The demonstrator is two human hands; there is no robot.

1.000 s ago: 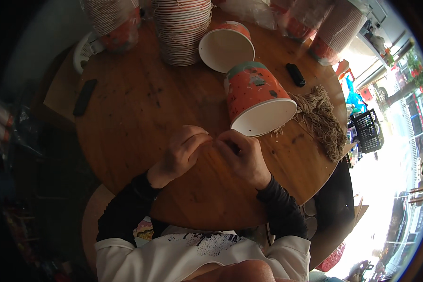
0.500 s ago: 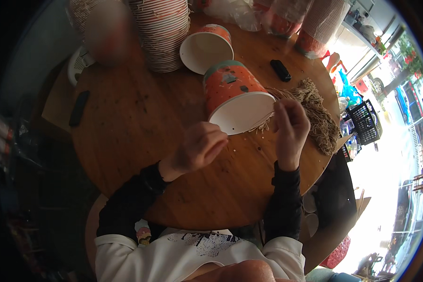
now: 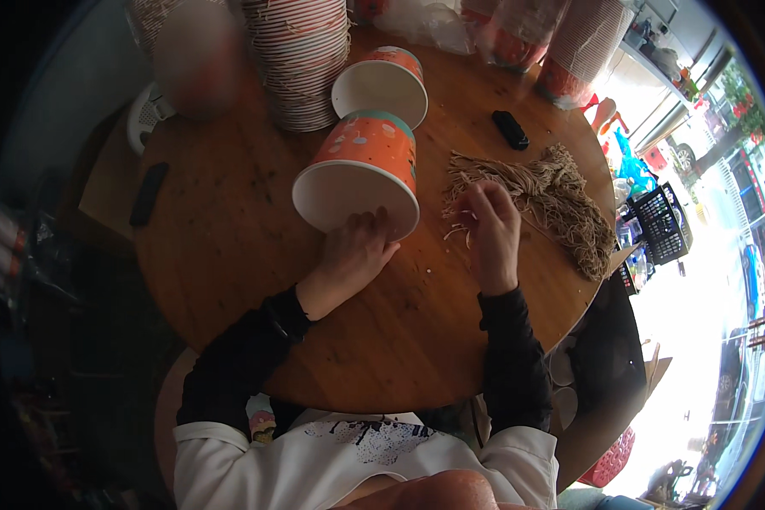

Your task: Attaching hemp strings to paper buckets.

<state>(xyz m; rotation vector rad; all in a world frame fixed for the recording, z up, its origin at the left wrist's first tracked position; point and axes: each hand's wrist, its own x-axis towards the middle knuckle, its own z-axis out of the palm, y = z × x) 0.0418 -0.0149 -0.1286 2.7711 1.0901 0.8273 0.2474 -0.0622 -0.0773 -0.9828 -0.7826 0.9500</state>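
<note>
An orange paper bucket (image 3: 367,151) with a pale green base lies on its side, its white-rimmed mouth turned toward me. My left hand (image 3: 353,263) grips the lower right of that rim, fingers inside the mouth and thumb outside. To the right, my right hand (image 3: 491,234) has its fingers pinched together beside the loose ends of a tan string bundle (image 3: 561,208). Thin pale strands show by those fingertips, but what is between them I cannot make out. Behind the held bucket, a second orange paper bucket (image 3: 382,89) also lies tipped with its mouth facing me.
A tall stack of paper buckets (image 3: 302,68) stands at the back left of the round wooden table (image 3: 229,280). Bagged bucket stacks (image 3: 582,55) stand at the back right. A small black object (image 3: 510,129) lies behind the string, and a dark flat object (image 3: 149,194) near the left edge.
The bucket has moved left and turned, showing another side of its print. My left hand has gone from a pinch at the rim to fingers inside the mouth. My right hand has left the rim.
</note>
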